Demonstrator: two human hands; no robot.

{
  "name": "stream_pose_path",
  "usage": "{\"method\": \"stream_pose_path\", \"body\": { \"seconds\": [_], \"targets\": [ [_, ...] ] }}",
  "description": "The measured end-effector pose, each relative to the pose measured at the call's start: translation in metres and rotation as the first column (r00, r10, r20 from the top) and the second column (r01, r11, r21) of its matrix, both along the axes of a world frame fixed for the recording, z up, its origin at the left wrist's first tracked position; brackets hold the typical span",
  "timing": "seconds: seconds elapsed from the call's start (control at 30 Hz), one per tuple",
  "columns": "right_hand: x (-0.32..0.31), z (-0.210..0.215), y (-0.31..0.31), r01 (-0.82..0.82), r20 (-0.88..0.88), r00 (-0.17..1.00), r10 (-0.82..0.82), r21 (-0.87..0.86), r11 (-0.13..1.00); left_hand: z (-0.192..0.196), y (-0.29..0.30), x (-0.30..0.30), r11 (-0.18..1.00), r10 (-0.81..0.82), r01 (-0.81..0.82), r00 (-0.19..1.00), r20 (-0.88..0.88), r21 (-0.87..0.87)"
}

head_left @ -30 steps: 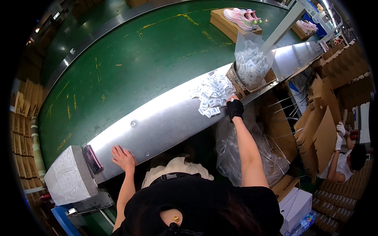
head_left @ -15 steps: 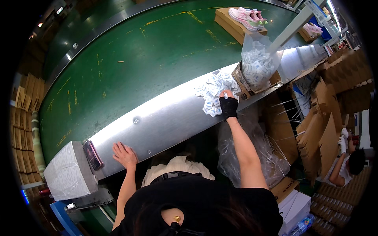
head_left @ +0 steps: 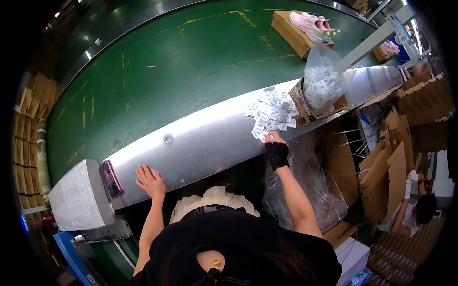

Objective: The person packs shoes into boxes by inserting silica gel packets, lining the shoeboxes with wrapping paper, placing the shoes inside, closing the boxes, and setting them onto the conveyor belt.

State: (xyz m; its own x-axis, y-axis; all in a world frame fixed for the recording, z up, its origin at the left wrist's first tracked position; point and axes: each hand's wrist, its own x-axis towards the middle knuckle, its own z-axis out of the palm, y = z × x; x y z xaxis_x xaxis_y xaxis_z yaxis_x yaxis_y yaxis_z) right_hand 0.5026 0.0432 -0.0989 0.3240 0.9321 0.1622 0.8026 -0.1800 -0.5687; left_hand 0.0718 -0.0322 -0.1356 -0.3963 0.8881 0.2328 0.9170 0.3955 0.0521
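My left hand (head_left: 151,181) lies bare and flat on the metal ledge (head_left: 200,145), its fingers spread and nothing in them. My right hand (head_left: 277,150), in a black fingerless glove, is at the near edge of a loose heap of small white desiccant packets (head_left: 273,112). Its fingers are pinched together on a packet (head_left: 271,138), only a bit of which shows. Just right of the heap, a clear plastic bag (head_left: 320,86) full of the same packets stands in an open cardboard box (head_left: 299,100).
Beyond the ledge runs a green conveyor belt (head_left: 191,76), with pink-and-white sneakers (head_left: 311,27) on a brown shoebox (head_left: 288,33). A phone (head_left: 111,178) and a grey-white wrapped block (head_left: 81,198) sit at left. Crumpled plastic sheeting (head_left: 305,190) hangs below; a co-worker (head_left: 410,212) is at right.
My right hand has drawn back toward me from within the heap to its near edge. My left hand stays on the ledge. The whole view has shifted slightly.
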Motion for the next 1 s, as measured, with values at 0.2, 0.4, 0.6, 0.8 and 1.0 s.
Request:
{"method": "stream_pose_path", "body": {
  "seconds": [0.2, 0.4, 0.6, 0.8, 1.0],
  "targets": [
    [-0.011, -0.014, 0.005, -0.029, 0.130, 0.990, 0.045, -0.123, 0.992, -0.001, 0.002, 0.002, 1.000, 0.001, -0.001, 1.000, -0.003, -0.006],
    [-0.035, -0.006, 0.019, -0.083, 0.025, 0.996, 0.082, 0.069, 0.994, -0.002, -0.002, 0.000, 0.999, 0.030, -0.030, 0.999, -0.019, -0.014],
    [-0.075, -0.018, 0.011, -0.340, 0.058, 0.940, 0.336, 0.248, 0.907, 0.009, 0.001, 0.008, 1.000, 0.028, -0.028, 1.000, 0.004, 0.009],
    [-0.132, -0.028, 0.021, -0.492, 0.232, 0.862, 0.450, 0.176, 0.852, 0.011, 0.003, 0.007, 0.999, 0.038, -0.038, 0.999, 0.023, 0.012],
    [-0.176, -0.028, 0.038, -0.781, 0.341, 0.622, 0.705, 0.194, 0.594, 0.018, 0.002, 0.007, 0.998, 0.055, -0.056, 0.997, 0.058, 0.017]
  ]
}}
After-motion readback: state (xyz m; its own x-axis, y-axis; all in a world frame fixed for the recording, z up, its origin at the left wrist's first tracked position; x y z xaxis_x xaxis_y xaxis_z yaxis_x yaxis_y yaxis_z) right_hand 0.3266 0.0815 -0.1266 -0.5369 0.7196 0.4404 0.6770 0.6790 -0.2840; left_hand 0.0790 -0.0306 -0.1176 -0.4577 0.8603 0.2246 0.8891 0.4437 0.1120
